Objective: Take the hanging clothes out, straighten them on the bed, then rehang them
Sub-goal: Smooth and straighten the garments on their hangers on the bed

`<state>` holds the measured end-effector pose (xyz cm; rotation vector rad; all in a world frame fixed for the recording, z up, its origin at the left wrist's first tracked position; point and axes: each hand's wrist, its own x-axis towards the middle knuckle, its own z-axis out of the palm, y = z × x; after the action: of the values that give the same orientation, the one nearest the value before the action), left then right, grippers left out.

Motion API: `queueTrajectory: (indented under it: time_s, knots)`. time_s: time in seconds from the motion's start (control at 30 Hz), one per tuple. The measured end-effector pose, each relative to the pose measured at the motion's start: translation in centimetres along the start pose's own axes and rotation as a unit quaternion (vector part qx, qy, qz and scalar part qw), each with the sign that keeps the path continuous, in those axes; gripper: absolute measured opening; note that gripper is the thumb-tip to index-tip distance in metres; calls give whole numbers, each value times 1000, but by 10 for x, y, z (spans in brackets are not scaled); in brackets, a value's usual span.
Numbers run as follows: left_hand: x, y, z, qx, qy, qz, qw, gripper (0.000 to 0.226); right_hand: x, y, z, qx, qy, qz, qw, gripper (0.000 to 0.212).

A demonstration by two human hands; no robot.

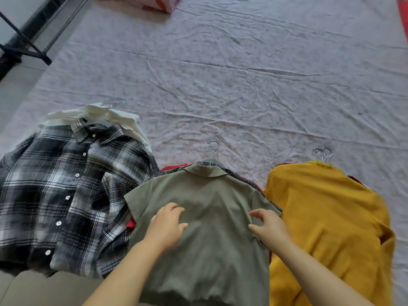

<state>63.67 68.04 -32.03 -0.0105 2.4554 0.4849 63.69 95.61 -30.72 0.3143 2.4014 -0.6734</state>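
Note:
An olive-green collared shirt (205, 217) lies back-up on the bed, topping a pile whose metal hanger hooks (212, 150) stick out beyond the collar. My left hand (166, 224) rests on its middle with loosely bent fingers. My right hand (268, 226) hovers at the shirt's right sleeve seam, fingers curved, holding nothing that I can see. A black-and-white plaid shirt (66, 191) lies to the left over a white garment (106, 113). A mustard knit top (326, 221) lies to the right on hangers (323, 153).
The wrinkled pale floral bedsheet (242, 85) stretches away beyond the clothes. A black rack frame (26, 47) stands on the floor at the upper left. A pink patterned item (159, 3) sits at the far edge. Red fabric (403, 16) shows at the top right.

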Motion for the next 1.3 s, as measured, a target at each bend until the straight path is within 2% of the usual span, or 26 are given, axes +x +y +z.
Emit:
queueTrajectory:
  time_s: [0.37, 0.83, 1.03, 1.3]
  knots:
    - [-114, -8, -42, -20, 81, -22, 996, 43, -97, -35, -25, -18, 33, -86, 996, 35]
    - [-258, 2, -3, 11, 123, -64, 990, 42, -186, -12, -11, -50, 43, -177, 982, 32]
    - [-280, -16, -3, 22, 136, -66, 988, 43, -206, -25, 2, -41, 51, -193, 979, 32]
    - [-271, -62, -28, 23, 145, -15, 989, 43, -213, -67, 24, -42, 83, -156, 983, 30]
